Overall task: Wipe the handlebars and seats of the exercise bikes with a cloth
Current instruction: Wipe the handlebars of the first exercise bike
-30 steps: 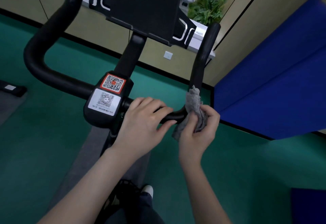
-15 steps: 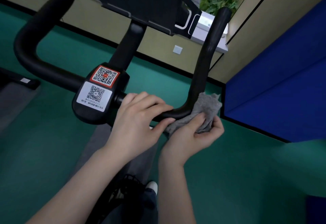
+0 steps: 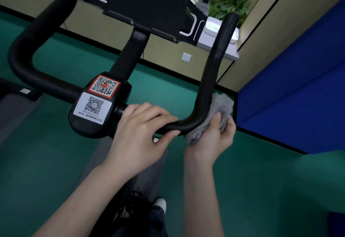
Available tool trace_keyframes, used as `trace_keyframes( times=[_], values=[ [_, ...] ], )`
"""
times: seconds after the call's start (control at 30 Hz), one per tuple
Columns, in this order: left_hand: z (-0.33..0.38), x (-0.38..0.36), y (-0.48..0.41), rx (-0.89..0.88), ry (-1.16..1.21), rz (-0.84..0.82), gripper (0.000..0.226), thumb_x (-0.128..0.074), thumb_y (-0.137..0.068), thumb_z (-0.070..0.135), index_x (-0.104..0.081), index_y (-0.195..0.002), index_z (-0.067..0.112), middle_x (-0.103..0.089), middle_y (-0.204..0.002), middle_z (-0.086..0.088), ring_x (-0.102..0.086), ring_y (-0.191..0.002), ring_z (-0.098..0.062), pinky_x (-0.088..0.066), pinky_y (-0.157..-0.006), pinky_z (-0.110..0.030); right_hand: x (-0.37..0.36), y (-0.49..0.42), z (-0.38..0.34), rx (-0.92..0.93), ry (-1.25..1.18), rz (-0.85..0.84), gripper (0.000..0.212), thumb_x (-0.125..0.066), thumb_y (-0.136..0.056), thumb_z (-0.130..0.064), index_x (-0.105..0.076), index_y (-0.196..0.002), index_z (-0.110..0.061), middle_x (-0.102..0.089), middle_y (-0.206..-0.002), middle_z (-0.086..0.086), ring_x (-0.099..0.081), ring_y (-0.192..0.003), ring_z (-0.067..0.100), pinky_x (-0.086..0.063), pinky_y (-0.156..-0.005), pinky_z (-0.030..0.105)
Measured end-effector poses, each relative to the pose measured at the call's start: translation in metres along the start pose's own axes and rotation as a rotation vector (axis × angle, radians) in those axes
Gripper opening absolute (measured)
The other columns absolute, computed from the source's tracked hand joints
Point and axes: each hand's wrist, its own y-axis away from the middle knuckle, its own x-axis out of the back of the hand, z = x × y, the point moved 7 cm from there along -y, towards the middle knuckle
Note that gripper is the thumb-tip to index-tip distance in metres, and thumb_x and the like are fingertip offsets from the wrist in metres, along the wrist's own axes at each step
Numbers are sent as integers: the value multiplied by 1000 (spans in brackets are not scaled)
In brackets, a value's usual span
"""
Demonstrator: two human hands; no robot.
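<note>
A black handlebar [image 3: 211, 72] of an exercise bike fills the head view, curving up on both sides of a centre clamp [image 3: 97, 106] with two QR stickers. My left hand [image 3: 138, 134] grips the horizontal bar just right of the clamp, fingers over the top and thumb beneath. My right hand [image 3: 212, 139] holds a grey cloth [image 3: 220, 107] bunched against the outer side of the right bend of the bar. The seat is out of sight.
A black tablet holder [image 3: 149, 3] sits above the stem. Green floor [image 3: 261, 190] lies below, a grey mat [image 3: 16, 113] at left. Blue padding [image 3: 298, 91] covers the wall at right. A white ledge [image 3: 214, 29] with plants and a stone ornament stands behind.
The cloth has slid from the lower upright down round the outside of the right bend. My left hand has kept its grip on the bar. The camera has moved closer and tilted.
</note>
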Motion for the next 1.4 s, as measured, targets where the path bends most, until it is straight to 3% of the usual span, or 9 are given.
trace_keyframes(
  times=[0.13,0.27,0.53,0.67,0.8,0.93,1.13,1.27,1.4],
  values=[
    [5,0,0,3,-36,18,20,-67,-82,35,-73,-92,18,-65,-87,8,-60,-81,-19,-39,-83,-33,-1,-1,-22,221,194,-118,12,-57,-93,-6,-60,-98,-17,-65,-94,3,-63,-87,12,-52,-82,32],
    [17,-8,-1,28,-68,25,31,-62,-87,43,-72,-96,15,-65,-86,6,-60,-82,-18,-40,-92,-34,-1,17,-39,478,383,-231,20,-60,-87,-10,-61,-98,-27,-62,-102,11,-62,-96,20,-51,-86,29],
    [31,-24,-1,174,-109,124,25,-63,-86,40,-71,-96,19,-65,-86,9,-59,-79,-16,-33,-91,-29,-47,-21,-65,663,577,-566,18,-62,-83,8,-69,-96,-3,-61,-99,11,-57,-94,9,-47,-83,21],
    [31,-24,-1,224,-96,177,21,-66,-83,38,-72,-91,20,-64,-84,9,-58,-76,-16,-30,-85,-27,-44,-7,-65,823,629,-823,22,-65,-78,10,-71,-94,-4,-61,-97,2,-59,-93,21,-47,-84,25],
    [30,-24,-1,257,-57,158,23,-67,-81,41,-73,-92,21,-64,-85,11,-59,-77,-14,-31,-87,-29,-69,-25,-75,976,735,-962,23,-66,-78,11,-72,-96,-1,-61,-96,4,-57,-91,26,-41,-84,14],
    [30,-26,-1,286,-38,138,22,-70,-80,41,-73,-92,23,-65,-86,11,-60,-79,-14,-32,-86,-32,-91,-41,-83,931,782,-1058,20,-66,-80,5,-72,-97,-5,-64,-96,0,-59,-93,22,-40,-84,11],
    [30,-25,-3,292,-27,121,25,-68,-80,45,-73,-92,24,-65,-85,13,-57,-79,-11,-31,-86,-29,-109,-16,-77,923,953,-1491,19,-71,-80,-5,-75,-94,-16,-58,-83,-24,-54,-84,8,-35,-76,2],
    [29,-25,-2,283,-14,123,25,-67,-81,46,-72,-92,25,-64,-85,15,-57,-78,-10,-33,-85,-31,-138,-34,-79,902,1189,-1434,16,-67,-85,-14,-73,-98,-22,-58,-82,-6,-51,-81,9,-32,-67,5],
    [29,-24,-2,279,-29,144,23,-69,-80,44,-72,-91,24,-64,-84,14,-56,-77,-11,-31,-85,-28,-142,-12,-56,821,1396,-1650,12,-67,-83,-17,-72,-92,-25,-66,-76,-8,-58,-71,2,-42,-64,17]
  ],
)
